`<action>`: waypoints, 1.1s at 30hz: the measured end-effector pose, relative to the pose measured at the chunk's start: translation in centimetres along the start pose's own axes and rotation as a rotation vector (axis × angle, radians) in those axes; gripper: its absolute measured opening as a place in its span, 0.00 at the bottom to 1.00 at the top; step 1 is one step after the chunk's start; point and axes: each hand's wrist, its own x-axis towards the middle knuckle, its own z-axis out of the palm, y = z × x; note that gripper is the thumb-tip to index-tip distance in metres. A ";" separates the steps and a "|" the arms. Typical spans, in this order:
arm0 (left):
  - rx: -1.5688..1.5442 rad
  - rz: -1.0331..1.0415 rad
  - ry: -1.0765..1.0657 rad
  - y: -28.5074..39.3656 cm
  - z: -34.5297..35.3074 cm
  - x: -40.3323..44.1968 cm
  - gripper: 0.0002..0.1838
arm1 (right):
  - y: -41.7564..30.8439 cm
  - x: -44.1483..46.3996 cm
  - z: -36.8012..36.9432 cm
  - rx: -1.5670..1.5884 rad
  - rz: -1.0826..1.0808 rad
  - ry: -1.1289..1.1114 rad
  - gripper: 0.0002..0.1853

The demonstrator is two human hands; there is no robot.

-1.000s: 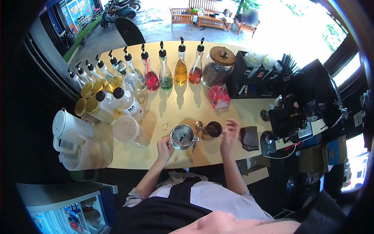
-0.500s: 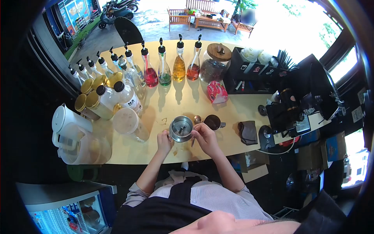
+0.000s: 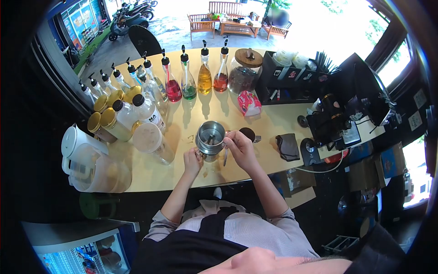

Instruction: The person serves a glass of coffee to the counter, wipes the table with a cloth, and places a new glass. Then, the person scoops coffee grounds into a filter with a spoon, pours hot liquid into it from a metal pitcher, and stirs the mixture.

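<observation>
A round metal strainer cup (image 3: 211, 133) is tilted in front of me, its inside facing up. My right hand (image 3: 240, 148) pinches it at its right side. Just below it a metal cup (image 3: 210, 157) shows in part, with my left hand (image 3: 193, 160) closed on its left side, at the handle. The strainer cup hides most of the lower cup. A spoon (image 3: 226, 156) lies partly hidden beside my right fingers. Behind my right hand stands a dark cup (image 3: 247, 134) with a handle. Farther right lies a folded dark cloth (image 3: 288, 147).
Pump bottles (image 3: 205, 75) line the table's far edge. Clear jars (image 3: 155, 142) and a white pitcher (image 3: 82, 141) stand at the left. A red-and-white packet (image 3: 249, 103), a wooden-lidded jar (image 3: 245, 75), a black organizer (image 3: 287, 82) and a coffee machine (image 3: 332, 121) are at the right.
My right hand has come in from the right and gripped the strainer cup. That cup has risen and tilted, showing the metal cup below it. The view has shifted slightly.
</observation>
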 end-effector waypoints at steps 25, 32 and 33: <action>0.052 0.032 -0.058 -0.9 -0.6 0.8 0.26 | -6.5 1.0 1.2 -0.117 -0.121 0.086 0.07; -0.008 0.019 -0.095 -1.9 -1.0 1.3 0.25 | -5.0 1.1 1.4 -0.170 -0.103 0.109 0.08; -0.007 0.020 -0.095 -1.3 -0.7 1.1 0.25 | -4.4 1.0 1.4 -0.166 -0.081 0.116 0.08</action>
